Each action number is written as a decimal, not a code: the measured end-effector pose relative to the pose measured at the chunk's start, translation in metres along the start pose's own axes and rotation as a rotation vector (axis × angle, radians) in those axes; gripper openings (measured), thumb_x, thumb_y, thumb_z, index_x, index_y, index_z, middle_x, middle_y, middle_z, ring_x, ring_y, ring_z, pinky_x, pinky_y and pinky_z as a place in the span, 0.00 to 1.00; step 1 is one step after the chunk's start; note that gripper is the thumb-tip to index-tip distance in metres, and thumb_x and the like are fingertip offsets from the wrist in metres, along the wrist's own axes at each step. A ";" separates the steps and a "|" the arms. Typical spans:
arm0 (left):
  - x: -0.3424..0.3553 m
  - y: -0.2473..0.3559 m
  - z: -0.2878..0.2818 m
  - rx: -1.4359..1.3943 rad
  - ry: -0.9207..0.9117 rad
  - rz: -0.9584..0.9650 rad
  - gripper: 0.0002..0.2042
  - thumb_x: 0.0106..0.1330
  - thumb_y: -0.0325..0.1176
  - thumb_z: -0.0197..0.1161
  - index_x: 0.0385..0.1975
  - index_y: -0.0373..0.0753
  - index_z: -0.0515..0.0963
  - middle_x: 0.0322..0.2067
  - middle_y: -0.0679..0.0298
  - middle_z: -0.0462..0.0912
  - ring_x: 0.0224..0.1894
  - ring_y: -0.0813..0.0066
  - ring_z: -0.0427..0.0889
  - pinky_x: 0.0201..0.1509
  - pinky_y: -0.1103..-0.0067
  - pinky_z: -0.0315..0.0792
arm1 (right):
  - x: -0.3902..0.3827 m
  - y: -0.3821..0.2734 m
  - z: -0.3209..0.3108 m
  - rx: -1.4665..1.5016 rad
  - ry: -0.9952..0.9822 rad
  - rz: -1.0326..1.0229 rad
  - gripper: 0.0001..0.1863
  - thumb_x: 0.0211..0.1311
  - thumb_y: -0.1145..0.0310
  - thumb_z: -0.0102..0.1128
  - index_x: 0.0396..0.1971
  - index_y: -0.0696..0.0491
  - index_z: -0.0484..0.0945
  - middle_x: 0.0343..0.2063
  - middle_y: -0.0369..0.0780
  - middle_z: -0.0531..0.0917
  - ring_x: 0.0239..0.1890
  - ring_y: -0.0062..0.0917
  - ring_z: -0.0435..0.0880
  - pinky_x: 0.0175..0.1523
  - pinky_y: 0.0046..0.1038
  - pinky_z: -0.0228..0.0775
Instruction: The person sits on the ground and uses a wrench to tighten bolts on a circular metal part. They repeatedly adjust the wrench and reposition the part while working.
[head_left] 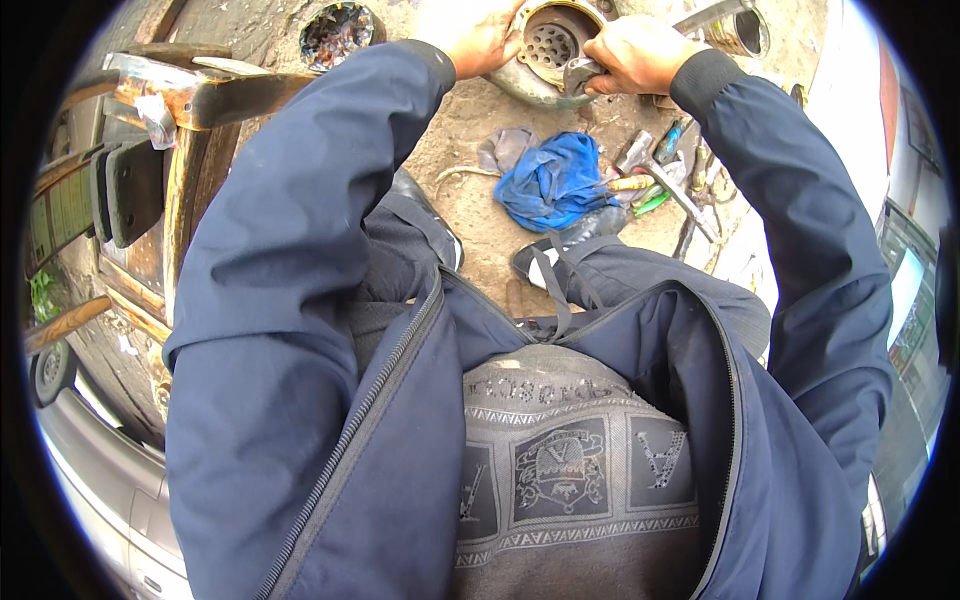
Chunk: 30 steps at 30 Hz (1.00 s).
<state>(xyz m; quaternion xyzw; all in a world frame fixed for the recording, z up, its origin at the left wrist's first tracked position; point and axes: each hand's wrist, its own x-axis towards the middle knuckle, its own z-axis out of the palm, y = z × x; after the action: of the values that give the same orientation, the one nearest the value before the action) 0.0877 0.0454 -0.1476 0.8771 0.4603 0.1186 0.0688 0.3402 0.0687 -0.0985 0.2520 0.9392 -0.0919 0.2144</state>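
L hand (470,40) touched the L rim of 1 round metal pot (525,88) on the ground (425,130), can't tell how far closed; R hand (638,58) was clamped on 1 grey metal tool (580,73) at pot's R edge; 1 holed plate (550,47) sat inside, 1 blue rag (550,180) & several hand tools (676,194) nearby, exact no. unclear

The left arm (285,195) rises from the lower left of the frame, the right arm (815,195) from the lower right. At top centre, the left hand (474,40) points rightward, fingers (509,44) partly extended; the right hand (640,54) faces it, curled tight.
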 end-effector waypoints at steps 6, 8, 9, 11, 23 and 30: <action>-0.001 0.002 -0.001 -0.021 0.059 -0.006 0.22 0.58 0.48 0.65 0.50 0.44 0.82 0.51 0.51 0.79 0.58 0.51 0.75 0.56 0.51 0.69 | -0.001 -0.006 -0.011 -0.073 -0.105 0.065 0.22 0.55 0.48 0.74 0.35 0.54 0.85 0.25 0.46 0.85 0.33 0.42 0.88 0.42 0.41 0.79; -0.002 -0.002 0.007 -0.027 0.071 -0.010 0.23 0.58 0.48 0.66 0.50 0.44 0.82 0.52 0.51 0.79 0.58 0.51 0.75 0.56 0.51 0.69 | -0.002 -0.008 -0.009 -0.027 -0.041 0.048 0.22 0.55 0.48 0.74 0.35 0.54 0.85 0.25 0.46 0.85 0.33 0.42 0.88 0.42 0.41 0.79; -0.003 -0.005 0.016 -0.036 0.069 -0.011 0.22 0.58 0.48 0.66 0.50 0.44 0.82 0.52 0.51 0.79 0.58 0.51 0.75 0.56 0.52 0.69 | -0.001 -0.008 -0.007 -0.002 -0.009 0.041 0.22 0.55 0.49 0.74 0.35 0.54 0.85 0.25 0.46 0.85 0.33 0.43 0.88 0.42 0.41 0.79; -0.004 -0.012 0.044 -0.030 0.094 0.012 0.22 0.58 0.48 0.66 0.50 0.44 0.82 0.52 0.51 0.79 0.58 0.51 0.75 0.56 0.52 0.69 | 0.002 -0.006 -0.003 0.034 -0.003 0.003 0.23 0.55 0.48 0.75 0.35 0.54 0.85 0.26 0.47 0.85 0.34 0.44 0.88 0.42 0.43 0.79; -0.003 -0.016 0.063 0.045 0.051 -0.032 0.22 0.57 0.48 0.66 0.48 0.43 0.82 0.52 0.52 0.80 0.58 0.51 0.75 0.55 0.50 0.69 | -0.036 -0.053 0.079 1.064 -0.026 0.862 0.35 0.67 0.35 0.60 0.32 0.58 0.83 0.24 0.44 0.85 0.23 0.28 0.86 0.29 0.33 0.76; 0.002 0.001 0.002 0.074 0.095 -0.007 0.21 0.57 0.48 0.66 0.48 0.44 0.82 0.52 0.51 0.80 0.57 0.50 0.75 0.55 0.49 0.68 | 0.034 -0.176 0.090 2.434 0.808 1.430 0.30 0.72 0.35 0.53 0.40 0.52 0.72 0.22 0.40 0.77 0.17 0.21 0.70 0.20 0.27 0.64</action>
<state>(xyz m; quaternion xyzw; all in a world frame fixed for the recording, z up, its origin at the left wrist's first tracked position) 0.0898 0.0463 -0.1488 0.8709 0.4701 0.1426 0.0150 0.2555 -0.0930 -0.1822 0.6828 -0.0428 -0.6109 -0.3985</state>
